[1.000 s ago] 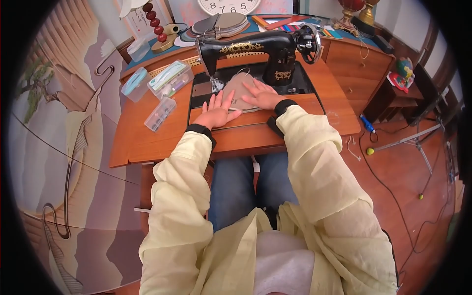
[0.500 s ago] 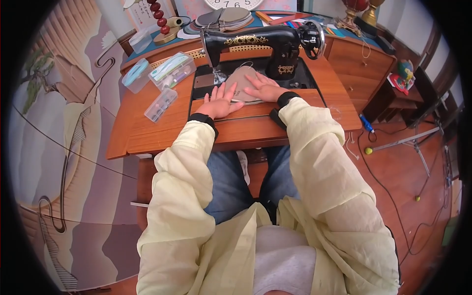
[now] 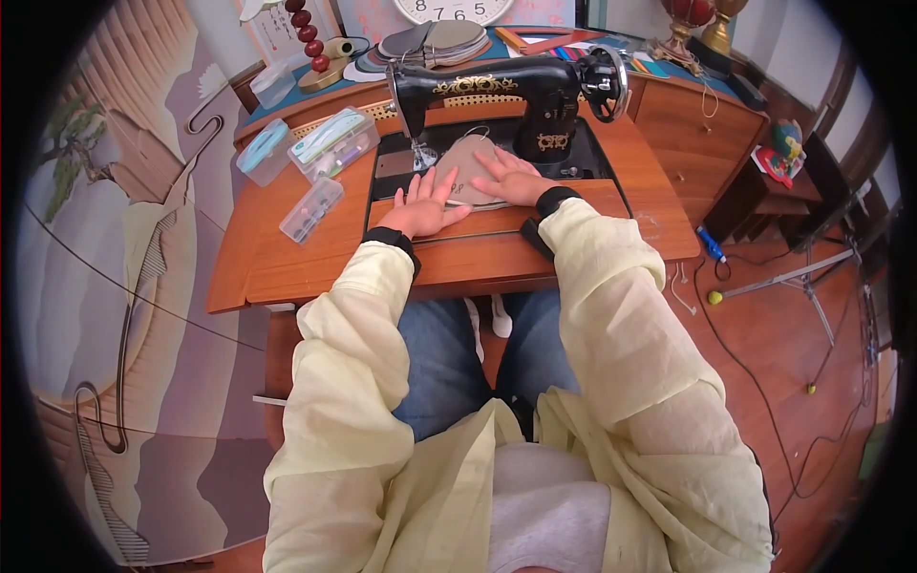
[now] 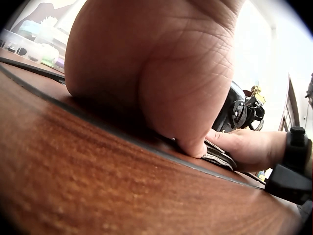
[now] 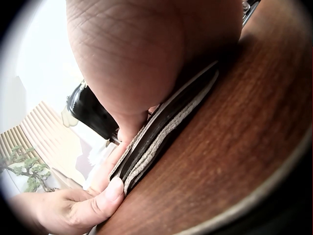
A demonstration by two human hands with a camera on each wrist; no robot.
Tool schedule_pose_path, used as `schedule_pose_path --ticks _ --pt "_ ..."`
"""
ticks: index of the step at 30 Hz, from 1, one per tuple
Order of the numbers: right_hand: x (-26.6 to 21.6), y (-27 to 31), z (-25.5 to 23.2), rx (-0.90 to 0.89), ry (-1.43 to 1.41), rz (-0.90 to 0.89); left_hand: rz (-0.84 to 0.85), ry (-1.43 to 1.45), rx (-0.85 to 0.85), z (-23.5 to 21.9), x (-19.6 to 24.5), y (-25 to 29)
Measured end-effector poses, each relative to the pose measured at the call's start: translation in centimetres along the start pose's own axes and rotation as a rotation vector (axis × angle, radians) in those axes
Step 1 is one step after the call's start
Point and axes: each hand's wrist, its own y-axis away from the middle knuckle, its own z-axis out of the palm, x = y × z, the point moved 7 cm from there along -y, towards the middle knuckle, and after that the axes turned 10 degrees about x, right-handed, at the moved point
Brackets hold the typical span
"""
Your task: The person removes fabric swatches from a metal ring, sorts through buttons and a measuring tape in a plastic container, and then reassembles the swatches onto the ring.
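A beige-grey layered fabric piece (image 3: 465, 175) with a rounded top lies on the bed of a black sewing machine (image 3: 478, 84), right of its needle area. My left hand (image 3: 420, 205), fingers spread, rests at the piece's left edge, the thumb touching its near edge. The right hand (image 3: 511, 180) lies with straight fingers over its right side. In the right wrist view the stacked dark and pale layers (image 5: 164, 128) show side-on under the right palm (image 5: 142, 54), with the left thumb against their edge. The left palm (image 4: 156, 68) is low over the wood in the left wrist view.
Clear plastic boxes (image 3: 312, 208) stand on the table's left side. Behind the machine are a stack of grey pieces (image 3: 441, 40), coloured pens and a clock (image 3: 454, 8). The handwheel (image 3: 604, 84) is at the machine's right. Cables (image 3: 755, 377) lie on the floor at right.
The head view has shifted slightly. Both hands stay on the fabric piece, which has hardly moved. Below the table, the feet are more visible than a second ago.
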Motion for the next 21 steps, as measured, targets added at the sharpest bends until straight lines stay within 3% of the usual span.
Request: schedule_pose_path --ticks 21 --pt "-0.29 0.49 -0.16 0.019 0.002 -0.038 0.025 -0.014 0.028 -0.07 0.21 0.51"
